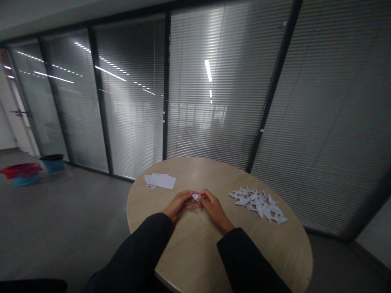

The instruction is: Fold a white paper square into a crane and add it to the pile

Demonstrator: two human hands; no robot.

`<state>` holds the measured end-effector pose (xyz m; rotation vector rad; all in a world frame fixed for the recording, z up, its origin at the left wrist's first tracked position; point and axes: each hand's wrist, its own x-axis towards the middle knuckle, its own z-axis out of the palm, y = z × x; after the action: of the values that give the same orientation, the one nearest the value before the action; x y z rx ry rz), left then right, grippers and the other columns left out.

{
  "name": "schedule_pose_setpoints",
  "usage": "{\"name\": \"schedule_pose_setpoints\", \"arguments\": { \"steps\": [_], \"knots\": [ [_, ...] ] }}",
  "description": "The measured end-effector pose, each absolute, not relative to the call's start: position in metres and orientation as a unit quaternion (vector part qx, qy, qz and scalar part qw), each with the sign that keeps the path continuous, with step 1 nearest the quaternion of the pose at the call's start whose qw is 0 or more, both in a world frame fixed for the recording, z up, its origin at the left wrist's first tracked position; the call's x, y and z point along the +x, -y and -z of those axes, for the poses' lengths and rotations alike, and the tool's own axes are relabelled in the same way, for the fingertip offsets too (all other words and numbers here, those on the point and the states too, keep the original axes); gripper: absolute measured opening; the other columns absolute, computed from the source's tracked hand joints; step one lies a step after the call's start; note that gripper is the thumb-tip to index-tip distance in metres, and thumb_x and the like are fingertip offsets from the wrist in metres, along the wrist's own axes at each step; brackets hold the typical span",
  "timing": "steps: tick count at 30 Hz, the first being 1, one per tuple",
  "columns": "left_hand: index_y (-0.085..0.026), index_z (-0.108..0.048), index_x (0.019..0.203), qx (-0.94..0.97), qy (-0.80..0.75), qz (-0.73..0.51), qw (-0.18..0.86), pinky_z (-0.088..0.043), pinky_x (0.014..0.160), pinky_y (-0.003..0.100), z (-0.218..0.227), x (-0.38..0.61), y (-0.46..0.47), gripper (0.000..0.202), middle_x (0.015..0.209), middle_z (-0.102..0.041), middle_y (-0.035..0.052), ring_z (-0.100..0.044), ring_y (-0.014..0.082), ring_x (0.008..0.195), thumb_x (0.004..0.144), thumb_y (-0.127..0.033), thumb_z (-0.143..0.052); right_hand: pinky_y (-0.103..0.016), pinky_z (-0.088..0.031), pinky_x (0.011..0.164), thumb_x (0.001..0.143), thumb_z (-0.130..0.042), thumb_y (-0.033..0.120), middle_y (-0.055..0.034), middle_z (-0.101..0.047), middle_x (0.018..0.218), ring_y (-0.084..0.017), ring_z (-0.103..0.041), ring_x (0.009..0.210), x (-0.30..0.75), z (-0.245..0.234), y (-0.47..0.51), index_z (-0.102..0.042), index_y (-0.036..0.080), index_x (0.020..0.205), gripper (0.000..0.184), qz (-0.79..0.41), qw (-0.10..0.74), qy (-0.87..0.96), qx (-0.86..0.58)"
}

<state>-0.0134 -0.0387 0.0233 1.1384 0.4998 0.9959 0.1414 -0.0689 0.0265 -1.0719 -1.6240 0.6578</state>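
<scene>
Pinching small white paper (pixel 195 197) between left hand (pixel 180 205) and right hand (pixel 212 206); crease firmly, edges aligned (folded pile (pixel 258 203) at two o'clock).

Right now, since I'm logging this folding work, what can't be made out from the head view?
Head view only:
Paper piece, pinched between left hand and right hand: fingers hide its shape.
Folded pile: pieces too small and overlapped to count.
Flat sheets: stacked, number unreadable.
Table: near rim partly behind the sleeves.

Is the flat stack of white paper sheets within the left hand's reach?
Probably yes: the flat stack of white paper sheets lies just beyond the left hand, nothing between; it pinches small white paper.
</scene>
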Motion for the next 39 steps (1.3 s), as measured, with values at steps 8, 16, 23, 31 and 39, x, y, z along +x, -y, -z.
{"name": "schedule_pose_setpoints", "arguments": {
  "steps": [8, 16, 23, 31, 39],
  "knots": [
    [-0.009, -0.067, 0.089, 0.492, -0.223, -0.457, 0.707, -0.052, 0.067, 0.028, -0.0206, -0.0122, 0.0357, 0.028, 0.09, -0.067, 0.012, -0.063, 0.0181, 0.078, 0.073, -0.032, -0.067, -0.025, -0.043, 0.059, 0.081, -0.048, 0.038, 0.0029, -0.054, 0.063, -0.014, -0.054, 0.06, 0.1424, -0.0245, 0.0674, -0.05, 0.021, 0.078, 0.018, -0.286, 0.526, 0.669, -0.44],
    [-0.011, -0.064, 0.086, 0.502, -0.255, -0.47, 0.679, -0.052, 0.064, 0.027, -0.022, -0.0102, 0.0362, 0.032, 0.084, -0.068, 0.0097, -0.064, 0.0176, 0.073, 0.066, -0.034, -0.073, -0.025, -0.042, 0.058, 0.082, -0.046, 0.039, 0.0028, -0.053, 0.064, -0.014, -0.054, 0.059, 0.1411, -0.0224, 0.0679, -0.05, 0.021, 0.078, 0.018, -0.265, 0.516, 0.677, -0.453],
    [-0.011, -0.06, 0.078, 0.519, -0.272, -0.481, 0.652, -0.052, 0.062, 0.029, -0.0183, -0.0086, 0.0328, 0.029, 0.077, -0.065, 0.0079, -0.063, 0.018, 0.072, 0.062, -0.033, -0.073, -0.025, -0.042, 0.058, 0.082, -0.046, 0.038, 0.0028, -0.054, 0.063, -0.014, -0.053, 0.058, 0.1406, -0.0236, 0.0695, -0.049, 0.021, 0.077, 0.018, -0.255, 0.504, 0.688, -0.456],
    [-0.012, -0.059, 0.086, 0.533, -0.28, -0.492, 0.629, -0.051, 0.06, 0.028, -0.0152, -0.009, 0.0317, 0.029, 0.072, -0.065, 0.0057, -0.063, 0.0162, 0.066, 0.065, -0.031, -0.067, -0.025, -0.042, 0.058, 0.082, -0.045, 0.037, 0.0029, -0.053, 0.063, -0.014, -0.054, 0.059, 0.1411, -0.022, 0.0687, -0.049, 0.021, 0.079, 0.017, -0.268, 0.493, 0.691, -0.455],
    [-0.013, -0.06, 0.086, 0.539, -0.273, -0.471, 0.643, -0.05, 0.064, 0.028, -0.0181, -0.0085, 0.0343, 0.035, 0.078, -0.067, 0.0065, -0.064, 0.0158, 0.066, 0.059, -0.029, -0.075, -0.025, -0.043, 0.059, 0.082, -0.046, 0.036, 0.0032, -0.054, 0.064, -0.013, -0.054, 0.06, 0.1402, -0.022, 0.0688, -0.049, 0.021, 0.079, 0.015, -0.276, 0.495, 0.693, -0.446]
  ]
}}
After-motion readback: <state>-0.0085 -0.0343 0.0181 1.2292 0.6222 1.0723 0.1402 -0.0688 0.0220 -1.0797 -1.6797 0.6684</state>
